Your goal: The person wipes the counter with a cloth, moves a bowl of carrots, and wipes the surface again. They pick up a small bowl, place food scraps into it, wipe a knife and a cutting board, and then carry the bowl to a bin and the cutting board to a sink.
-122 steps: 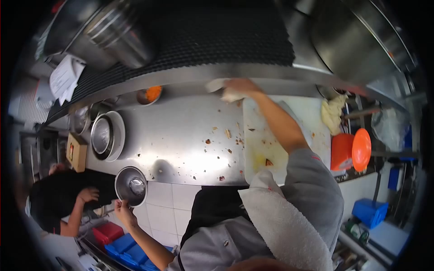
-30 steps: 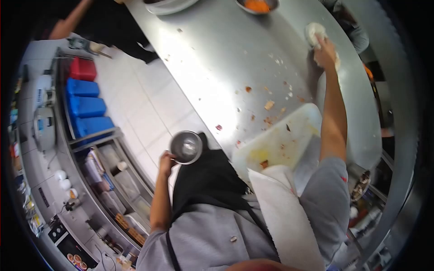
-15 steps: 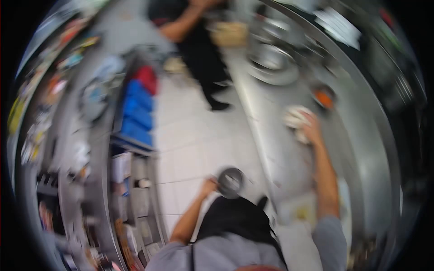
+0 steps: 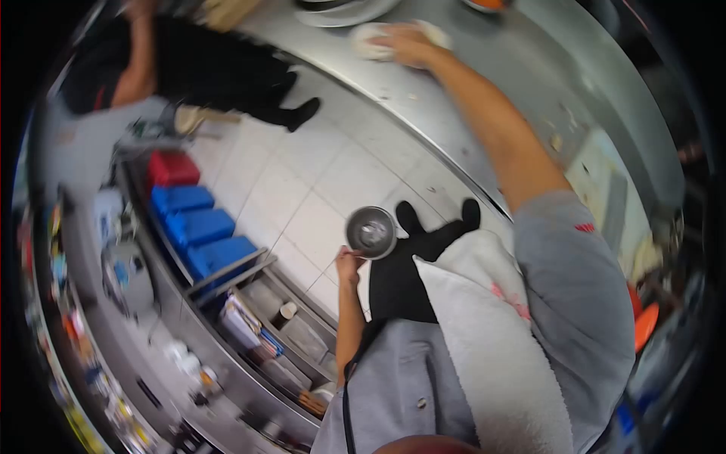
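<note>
My left hand (image 4: 349, 265) is closed on the rim of a round metal bowl (image 4: 361, 240), held low in front of my apron over the floor. Something pale and shiny shows inside the bowl. With my arm stretched far out, my right hand (image 4: 408, 45) presses on a folded white cloth (image 4: 435, 33) on the steel counter (image 4: 484, 144). Small scraps of food lie on the metal along the counter near my forearm. A white towel (image 4: 499, 340) hangs over my front on the right side.
A co-worker in black trousers (image 4: 219, 72) stands beside the counter at upper left. Large metal dishes (image 4: 348, 15) and a bowl with orange contents (image 4: 485, 4) sit near the cloth. A cutting board (image 4: 594, 185) lies at right. Blue bins (image 4: 208, 227) and a red bin (image 4: 172, 168) fill the left shelf.
My view has swung round, so the counter now runs diagonally across the top. The right hand stays on the cloth and the left still holds the bowl. The white towel has come into view.
</note>
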The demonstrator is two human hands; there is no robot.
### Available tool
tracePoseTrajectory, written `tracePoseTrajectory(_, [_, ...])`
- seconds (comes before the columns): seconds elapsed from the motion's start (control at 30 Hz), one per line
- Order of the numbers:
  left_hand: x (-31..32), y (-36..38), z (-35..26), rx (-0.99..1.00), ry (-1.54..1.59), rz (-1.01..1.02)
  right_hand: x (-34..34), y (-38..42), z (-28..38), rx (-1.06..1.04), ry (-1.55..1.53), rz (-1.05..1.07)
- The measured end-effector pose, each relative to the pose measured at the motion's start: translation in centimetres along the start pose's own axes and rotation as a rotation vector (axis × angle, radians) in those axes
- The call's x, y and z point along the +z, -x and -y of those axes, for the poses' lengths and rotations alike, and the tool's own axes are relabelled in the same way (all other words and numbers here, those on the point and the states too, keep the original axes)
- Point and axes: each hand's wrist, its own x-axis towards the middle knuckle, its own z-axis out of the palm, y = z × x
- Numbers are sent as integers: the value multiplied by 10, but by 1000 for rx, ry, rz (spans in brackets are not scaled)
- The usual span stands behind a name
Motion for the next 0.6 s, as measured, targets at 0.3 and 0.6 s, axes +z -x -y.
tracePoseTrajectory(0.3, [82,-31,-80,67,-185,240,-26,68,38,-342,-305,170])
tracePoseTrajectory(0.6, [167,3,-108,83,-300,487,-63,203,10,-360,-411,241])
